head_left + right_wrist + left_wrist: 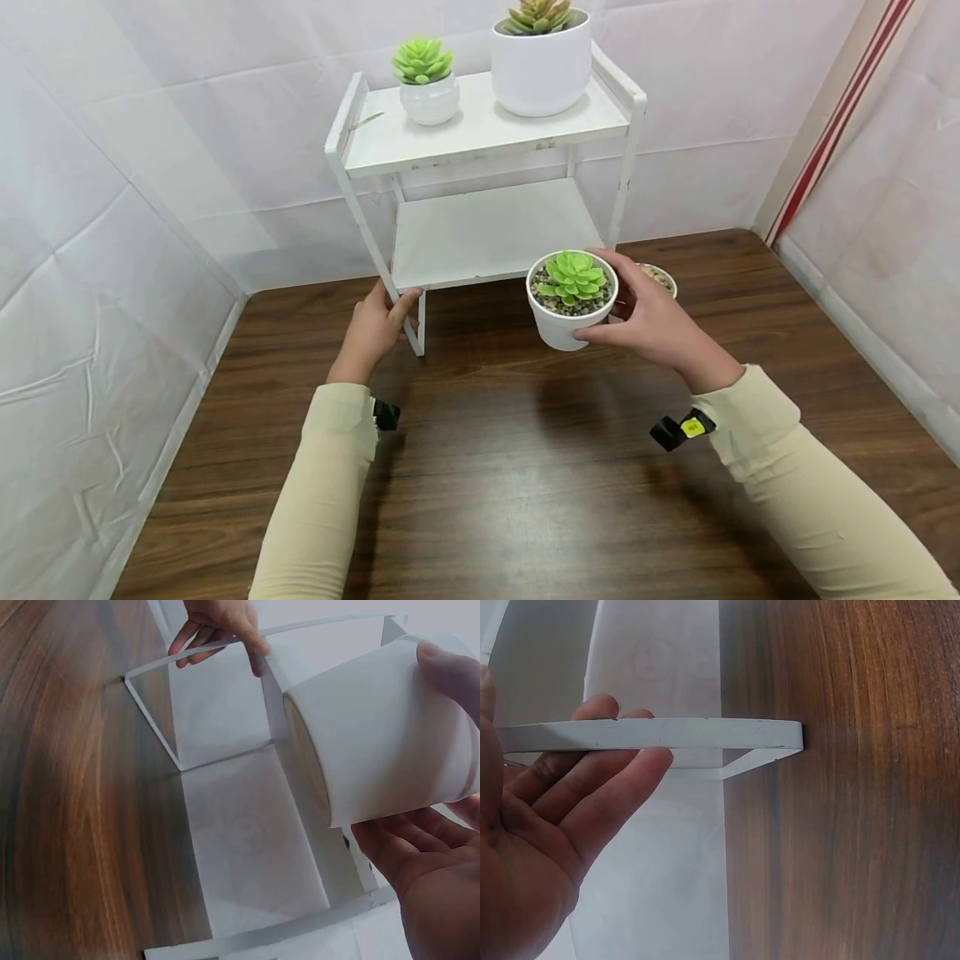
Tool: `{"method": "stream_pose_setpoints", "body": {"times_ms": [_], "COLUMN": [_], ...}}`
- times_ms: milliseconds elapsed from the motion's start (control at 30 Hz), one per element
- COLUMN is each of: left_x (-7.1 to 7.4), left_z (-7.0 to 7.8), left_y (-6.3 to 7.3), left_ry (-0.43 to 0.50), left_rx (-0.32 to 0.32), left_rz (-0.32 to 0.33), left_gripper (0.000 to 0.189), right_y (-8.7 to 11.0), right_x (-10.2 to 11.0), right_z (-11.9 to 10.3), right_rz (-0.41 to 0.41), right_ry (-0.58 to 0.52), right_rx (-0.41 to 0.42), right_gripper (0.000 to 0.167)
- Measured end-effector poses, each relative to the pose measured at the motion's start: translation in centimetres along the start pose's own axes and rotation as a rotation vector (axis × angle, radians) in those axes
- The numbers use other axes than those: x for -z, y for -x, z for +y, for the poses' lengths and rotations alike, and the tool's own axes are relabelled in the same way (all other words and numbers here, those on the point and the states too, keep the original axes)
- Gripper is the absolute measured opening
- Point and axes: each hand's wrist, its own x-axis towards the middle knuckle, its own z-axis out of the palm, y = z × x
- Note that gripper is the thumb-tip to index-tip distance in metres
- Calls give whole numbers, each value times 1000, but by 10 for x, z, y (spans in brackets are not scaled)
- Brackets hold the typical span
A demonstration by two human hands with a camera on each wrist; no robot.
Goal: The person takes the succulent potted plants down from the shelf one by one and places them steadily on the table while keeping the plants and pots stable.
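Note:
My right hand (648,321) grips a white pot (390,731) holding a green succulent (573,279) and pebbles, thumb on one side and fingers on the other. The pot hangs above the table, in front of the lower board's right end. At the front left leg (705,733) of a white two-tier shelf (487,233), my left hand (375,329) holds on just below the lower board. Its thumb and fingers lie on different sides of that leg. Another pebble-filled pot (662,279) stands behind my right hand, mostly hidden by it.
On the top board stand a small white pot (430,102) with a bright green succulent and a larger white pot (542,67) with a reddish-green one. The shelf is on a dark wooden table (495,483). White sheeting (247,125) hangs behind and at both sides.

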Motion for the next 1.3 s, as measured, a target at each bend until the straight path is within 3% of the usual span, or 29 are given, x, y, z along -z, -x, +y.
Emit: {"method": "stream_pose_setpoints", "body": {"times_ms": [267,867,1300], "left_x": [1,3,2], "left_z": [2,1,3], "left_y": [-1,0,2], "left_ry": [-13,-19,-11], "left_rx": [-6,5,9], "left_rz": [-1,-5,-21], "left_gripper": [74,75,75], "right_y": [8,25,32], "right_x": [9,19,26], "right_z": [6,20,38], "right_rz": [16,71,82], "right_ry": [-5,-8,-80], "right_rx": [19,-47,-11], "right_gripper": [95,95,97]}}
